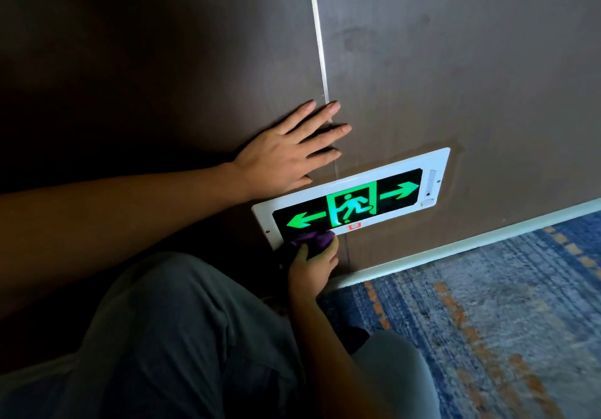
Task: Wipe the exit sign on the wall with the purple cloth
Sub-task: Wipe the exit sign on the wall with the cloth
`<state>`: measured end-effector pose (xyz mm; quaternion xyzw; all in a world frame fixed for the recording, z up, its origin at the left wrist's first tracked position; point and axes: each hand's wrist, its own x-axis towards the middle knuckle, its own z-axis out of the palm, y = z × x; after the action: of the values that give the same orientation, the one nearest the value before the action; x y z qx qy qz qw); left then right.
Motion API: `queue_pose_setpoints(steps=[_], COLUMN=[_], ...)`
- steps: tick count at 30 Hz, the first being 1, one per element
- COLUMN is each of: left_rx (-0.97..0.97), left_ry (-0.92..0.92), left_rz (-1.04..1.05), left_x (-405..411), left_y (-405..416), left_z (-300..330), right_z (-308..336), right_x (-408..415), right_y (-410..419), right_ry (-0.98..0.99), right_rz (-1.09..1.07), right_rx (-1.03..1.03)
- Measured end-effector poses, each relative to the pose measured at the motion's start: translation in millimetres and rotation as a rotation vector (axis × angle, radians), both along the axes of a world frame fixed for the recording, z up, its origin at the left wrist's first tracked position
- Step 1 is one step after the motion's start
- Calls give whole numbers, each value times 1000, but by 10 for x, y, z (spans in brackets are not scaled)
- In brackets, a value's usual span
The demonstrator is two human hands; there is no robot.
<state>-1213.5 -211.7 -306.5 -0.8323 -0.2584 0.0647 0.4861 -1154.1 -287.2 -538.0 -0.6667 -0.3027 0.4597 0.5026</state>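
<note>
- Step in hand: wiping, low on the sign. Rectangular white-framed exit sign with glowing green arrows and running figure on a black panel (353, 199) sits centre frame, mounted low on the dark brown wall panel (455, 77), just above the pale skirting strip (471, 243).
- Right hand (312, 270), lower centre, is closed around the bunched purple cloth (310, 239); thumb and fingers wrap it and press it against the sign's lower-left corner, below the left-pointing arrow.
- Left hand (286, 152), centre left, lies flat on the wall with fingers spread, holding nothing; it spans the thin metal joint strip (317, 28) just above the sign's upper-left edge. Looks like a brace.
- Person crouches; grey trouser knee (182, 337) fills the lower left. Blue patterned carpet with orange dashes (487, 321) fills the lower right.
- Progress, judged: cloth covers only the lower-left corner. Cannot tell which parts are already clean.
- Next move likely needs a sweep right along the lower frame edge, then across the black panel towards the right arrow, keeping flat pressure.
- Watch: small fittings on the sign's right end could snag the cloth.
</note>
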Motion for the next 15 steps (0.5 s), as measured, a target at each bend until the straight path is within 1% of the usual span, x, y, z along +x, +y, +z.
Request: queue_pose_setpoints(steps=[2, 5, 10, 15], left_rx=[12, 22, 20, 19], left_ry=[27, 31, 15, 5], left_rz=[-5, -12, -7, -9], left_x=[-19, -32, -14, -15], left_y=[21, 40, 43, 46], left_z=[-10, -14, -26, -31], right_z=[65, 150, 205, 264], right_x=[113, 472, 1123, 1595], right_y=[37, 209, 570, 799], right_ry=[68, 23, -25, -62], right_rz=[-85, -169, -244, -303], right_rx=[4, -28, -24, -30])
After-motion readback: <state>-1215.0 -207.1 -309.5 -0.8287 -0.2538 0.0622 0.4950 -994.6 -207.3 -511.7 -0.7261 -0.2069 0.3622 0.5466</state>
